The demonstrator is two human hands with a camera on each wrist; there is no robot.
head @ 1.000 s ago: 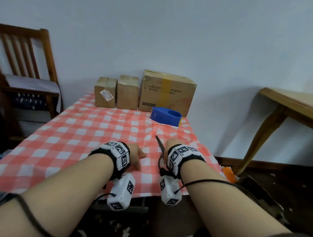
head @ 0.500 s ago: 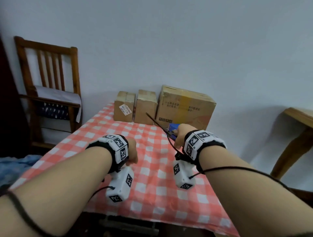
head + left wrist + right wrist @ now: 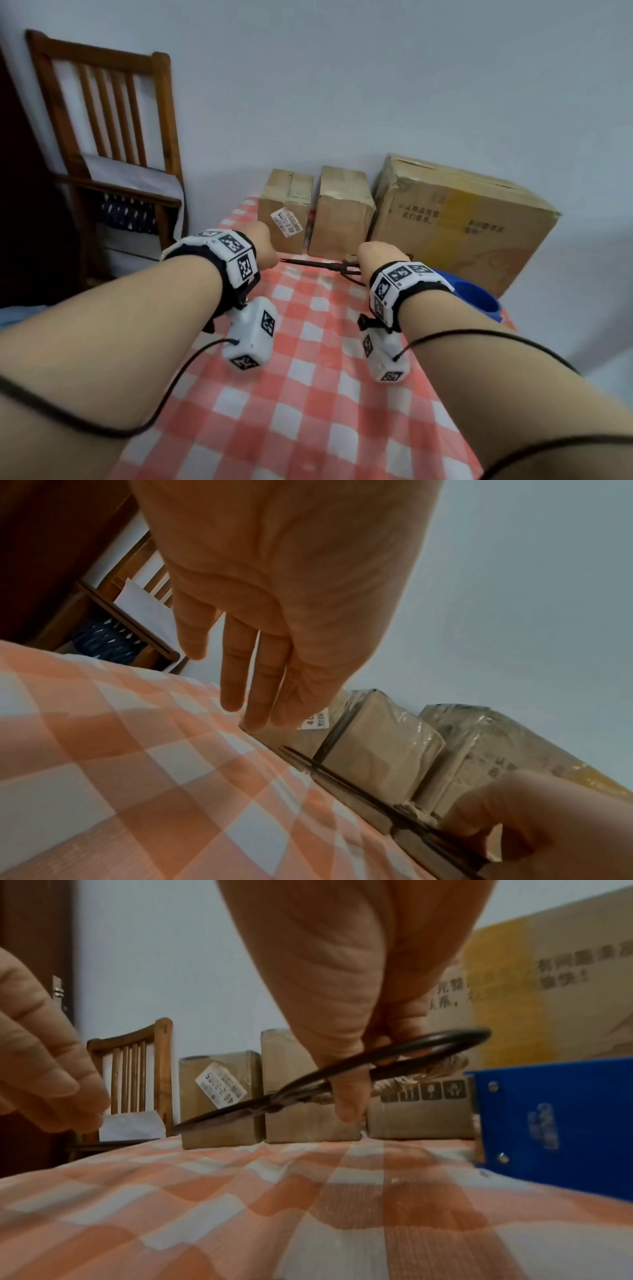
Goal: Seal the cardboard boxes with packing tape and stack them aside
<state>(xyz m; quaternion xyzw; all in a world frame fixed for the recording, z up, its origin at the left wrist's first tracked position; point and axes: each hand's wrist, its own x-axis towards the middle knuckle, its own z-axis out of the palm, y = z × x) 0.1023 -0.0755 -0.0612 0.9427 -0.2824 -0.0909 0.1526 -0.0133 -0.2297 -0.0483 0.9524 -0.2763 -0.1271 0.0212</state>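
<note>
Gripping dark scissors (image 3: 342, 1074) by the handles, the right hand (image 3: 359, 988) hovers beside the loose-fingered, empty left hand (image 3: 274, 588).

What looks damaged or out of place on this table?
The large cardboard box has a crumpled, dented front-left corner. The right hand holds dark scissors, blades pointing toward the open left hand. Nothing is spilled.

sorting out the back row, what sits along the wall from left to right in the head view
wooden chair → small labelled box → plain small box → large printed box
</note>
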